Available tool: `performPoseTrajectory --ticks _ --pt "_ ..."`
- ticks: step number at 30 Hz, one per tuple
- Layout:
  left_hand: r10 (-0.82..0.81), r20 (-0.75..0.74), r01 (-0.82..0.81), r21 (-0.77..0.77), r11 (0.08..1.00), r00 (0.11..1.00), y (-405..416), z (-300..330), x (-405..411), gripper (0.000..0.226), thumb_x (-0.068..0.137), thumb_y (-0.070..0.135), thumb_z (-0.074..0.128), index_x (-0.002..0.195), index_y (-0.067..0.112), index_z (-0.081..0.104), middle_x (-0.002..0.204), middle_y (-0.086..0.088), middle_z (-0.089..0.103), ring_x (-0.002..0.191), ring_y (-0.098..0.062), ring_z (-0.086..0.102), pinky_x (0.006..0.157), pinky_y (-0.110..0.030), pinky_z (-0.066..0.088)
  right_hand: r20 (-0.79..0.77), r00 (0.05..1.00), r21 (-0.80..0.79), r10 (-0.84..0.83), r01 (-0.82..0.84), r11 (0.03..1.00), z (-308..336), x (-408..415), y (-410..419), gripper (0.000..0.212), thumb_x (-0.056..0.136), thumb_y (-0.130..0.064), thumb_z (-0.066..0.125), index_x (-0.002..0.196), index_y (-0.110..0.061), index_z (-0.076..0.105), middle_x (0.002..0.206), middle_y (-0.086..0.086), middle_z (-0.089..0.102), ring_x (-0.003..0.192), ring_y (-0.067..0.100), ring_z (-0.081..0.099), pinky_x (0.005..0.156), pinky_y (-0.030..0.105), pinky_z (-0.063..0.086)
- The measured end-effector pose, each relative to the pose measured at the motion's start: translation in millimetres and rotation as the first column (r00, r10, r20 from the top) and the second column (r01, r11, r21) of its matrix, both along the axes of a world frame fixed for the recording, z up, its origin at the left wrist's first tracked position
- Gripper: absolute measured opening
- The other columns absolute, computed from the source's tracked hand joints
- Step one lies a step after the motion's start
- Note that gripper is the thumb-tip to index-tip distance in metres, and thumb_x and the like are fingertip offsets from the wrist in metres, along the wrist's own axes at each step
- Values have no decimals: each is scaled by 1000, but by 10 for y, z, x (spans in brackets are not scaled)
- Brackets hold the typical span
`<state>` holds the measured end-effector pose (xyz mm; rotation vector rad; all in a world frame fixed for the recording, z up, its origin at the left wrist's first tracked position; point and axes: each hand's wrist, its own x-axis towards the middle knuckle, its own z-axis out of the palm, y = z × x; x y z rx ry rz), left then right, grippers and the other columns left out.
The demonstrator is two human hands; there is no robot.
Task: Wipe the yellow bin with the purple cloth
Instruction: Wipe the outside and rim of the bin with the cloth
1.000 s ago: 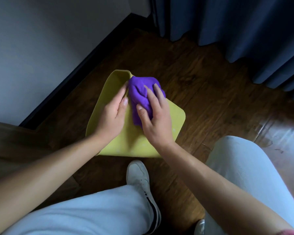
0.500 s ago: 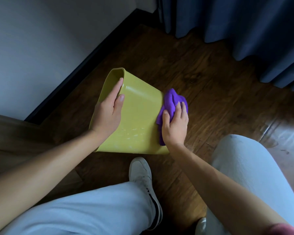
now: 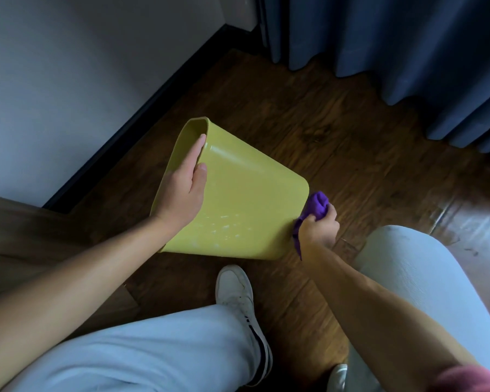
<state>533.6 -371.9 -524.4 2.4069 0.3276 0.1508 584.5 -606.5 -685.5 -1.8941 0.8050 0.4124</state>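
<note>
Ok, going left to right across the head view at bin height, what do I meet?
White wall → left hand holding the rim → yellow bin → purple cloth in the right hand → wood floor.

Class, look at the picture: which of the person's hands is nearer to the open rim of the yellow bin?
Left. The left hand grips the yellow bin at its open rim, fingers reaching inside. The right hand holds the purple cloth against the bin's opposite, right-hand side.

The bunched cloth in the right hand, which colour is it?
Purple; the bunched cloth shows clearly in the head view.
</note>
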Motion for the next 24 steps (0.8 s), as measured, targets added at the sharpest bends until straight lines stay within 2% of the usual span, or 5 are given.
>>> performPoseTrajectory --ticks 4,8,11,16,24 --pt "-48 -34 44 -111 993 998 -58 30 20 53 108 29 36 160 37 26 107 -17 70 79 -43 63 63 -55 56 303 953 81 0 -25 996 331 164 83 56 101 -24 52 154 -35 38 148 3 42 117 16 51 97 33 42" --pt "-78 -50 65 -232 971 996 -202 133 39 58 109 8 38 162 26 24 150 8 52 132 -6 56 113 -39 47 613 783 134 110 -240 962 811 199 254 55 100 -21 59 152 -28 45 143 -4 47 125 7 49 106 27 41" --pt "-82 -14 76 -247 966 997 -272 112 80 56 108 6 42 160 19 29 156 8 45 139 2 47 122 -39 36 744 650 124 157 -364 923 1123 157 375 54 101 -18 61 152 -22 46 147 -2 52 132 5 49 111 18 37" --pt "-132 32 135 -119 984 991 -443 48 53 49 111 15 38 159 18 29 141 30 42 124 27 43 105 -7 39 817 503 22 283 -517 856 1278 28 604 57 104 -21 57 157 -15 38 160 6 44 149 16 40 121 33 34" --pt "-68 10 68 -16 998 998 -330 60 82 51 112 23 36 162 24 25 104 -4 69 75 -20 65 70 -42 58 589 674 -62 445 -512 857 597 -146 499 57 106 -42 49 160 -28 34 170 -3 27 155 14 26 123 28 23"
